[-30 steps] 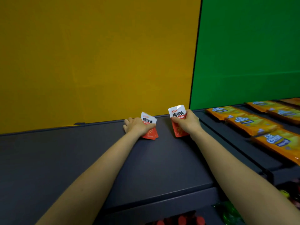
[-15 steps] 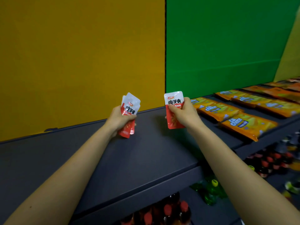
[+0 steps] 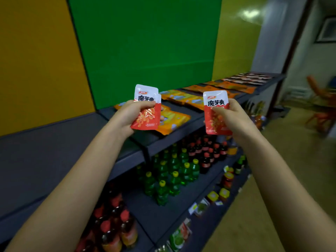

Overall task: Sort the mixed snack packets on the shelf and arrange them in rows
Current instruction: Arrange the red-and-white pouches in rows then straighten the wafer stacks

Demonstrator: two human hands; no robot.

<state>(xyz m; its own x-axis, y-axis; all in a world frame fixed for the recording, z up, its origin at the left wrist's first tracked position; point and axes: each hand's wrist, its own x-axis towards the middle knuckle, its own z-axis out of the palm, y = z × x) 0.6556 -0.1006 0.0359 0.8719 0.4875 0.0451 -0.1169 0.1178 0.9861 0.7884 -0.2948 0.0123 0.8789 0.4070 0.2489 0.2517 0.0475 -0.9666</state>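
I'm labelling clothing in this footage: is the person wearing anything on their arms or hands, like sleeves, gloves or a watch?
No. The left forearm and right forearm are bare to the frame's edge, no sleeve in view. The left hand and right hand are ungloved; no watch, bracelet or ring shows.
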